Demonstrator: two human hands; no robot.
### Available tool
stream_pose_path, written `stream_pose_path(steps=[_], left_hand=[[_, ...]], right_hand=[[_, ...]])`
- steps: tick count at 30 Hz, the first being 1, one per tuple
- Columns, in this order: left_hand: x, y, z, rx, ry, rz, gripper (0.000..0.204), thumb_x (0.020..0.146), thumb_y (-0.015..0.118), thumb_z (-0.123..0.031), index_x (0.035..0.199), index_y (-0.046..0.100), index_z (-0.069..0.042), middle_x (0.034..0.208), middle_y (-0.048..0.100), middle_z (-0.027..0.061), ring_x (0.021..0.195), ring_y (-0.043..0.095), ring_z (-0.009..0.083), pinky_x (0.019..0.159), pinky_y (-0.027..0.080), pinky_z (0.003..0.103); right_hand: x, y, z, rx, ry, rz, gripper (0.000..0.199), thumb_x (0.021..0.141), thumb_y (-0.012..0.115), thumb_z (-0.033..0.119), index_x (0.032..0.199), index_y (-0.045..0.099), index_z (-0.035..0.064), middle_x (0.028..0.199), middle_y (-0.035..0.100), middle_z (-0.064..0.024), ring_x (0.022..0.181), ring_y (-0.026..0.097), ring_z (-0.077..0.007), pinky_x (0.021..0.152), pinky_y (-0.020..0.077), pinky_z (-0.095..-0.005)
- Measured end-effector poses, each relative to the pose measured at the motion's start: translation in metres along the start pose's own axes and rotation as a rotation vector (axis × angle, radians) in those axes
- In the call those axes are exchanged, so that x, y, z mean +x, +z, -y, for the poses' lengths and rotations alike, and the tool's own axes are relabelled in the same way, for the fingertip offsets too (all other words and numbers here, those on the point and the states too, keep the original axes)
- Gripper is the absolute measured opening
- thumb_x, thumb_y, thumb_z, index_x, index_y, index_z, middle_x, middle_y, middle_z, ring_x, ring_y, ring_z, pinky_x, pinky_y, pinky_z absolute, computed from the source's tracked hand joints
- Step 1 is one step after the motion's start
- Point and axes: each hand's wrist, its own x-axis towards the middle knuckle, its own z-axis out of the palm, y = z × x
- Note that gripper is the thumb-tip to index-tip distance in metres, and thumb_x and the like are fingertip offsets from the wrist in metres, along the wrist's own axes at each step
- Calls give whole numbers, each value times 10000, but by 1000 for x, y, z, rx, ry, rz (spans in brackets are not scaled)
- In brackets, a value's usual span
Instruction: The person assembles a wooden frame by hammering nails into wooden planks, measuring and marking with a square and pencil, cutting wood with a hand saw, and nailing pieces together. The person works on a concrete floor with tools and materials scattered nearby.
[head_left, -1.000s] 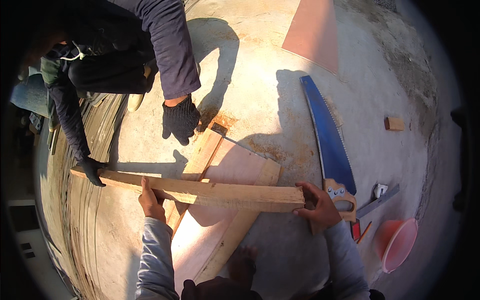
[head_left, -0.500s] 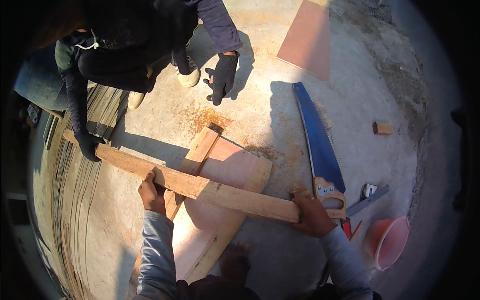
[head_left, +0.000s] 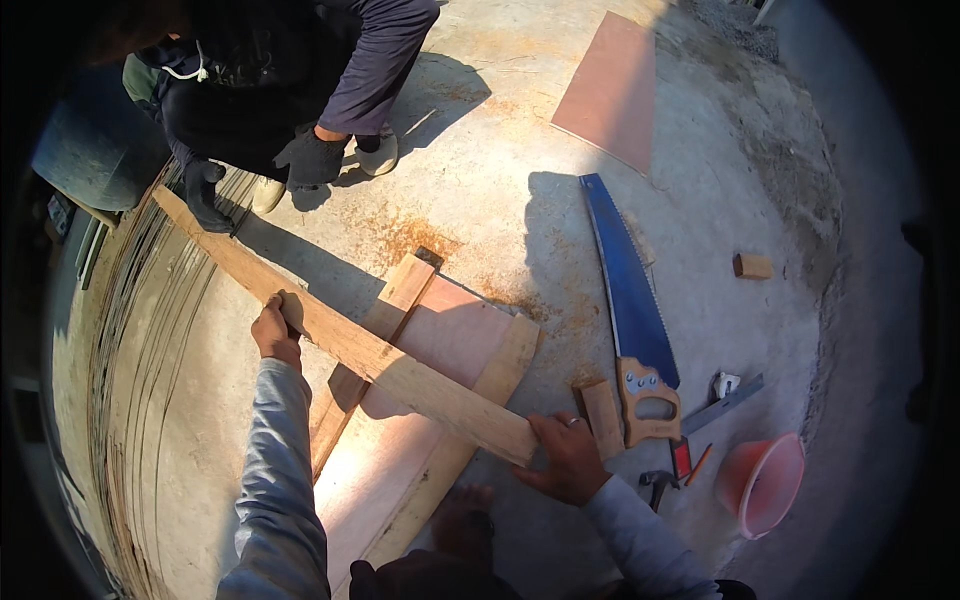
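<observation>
Left hand (head_left: 275, 325): curled around the long plank (head_left: 350, 345), frame centre-left.
Right hand (head_left: 565, 455): fingers spread, pressing plank's lower-right end.
Co-worker's gloved hand (head_left: 207, 205): gripping plank's upper-left end.

My grey sleeves (head_left: 280, 470) stretch toward a pale tan plank (head_left: 350, 345) over a pinkish board (head_left: 455, 335); nearby lie a blue-bladed saw (head_left: 625, 280) with a tan wooden handle and a pink bucket (head_left: 765, 485) on grey concrete (head_left: 500, 120).
</observation>
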Motion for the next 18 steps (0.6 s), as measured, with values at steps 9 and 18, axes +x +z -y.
stream_pose_path(steps=[9,18], left_hand=[[-7,38,6,-4,-42,37,345,912,651,-192,1142,640,64,1051,673,168,863,690,295,727,597,428],[15,57,-24,37,1,-26,335,937,625,-214,1148,632,46,1045,665,160,894,672,281,777,572,422]], right_hand=[[19,3,-22,-97,108,-45,685,624,884,197,1210,572,31,1051,658,-154,986,610,-360,856,462,-458],[40,28,-26,-65,63,-87,731,618,895,218,1245,562,46,1124,661,-128,1124,586,-341,947,420,-462]])
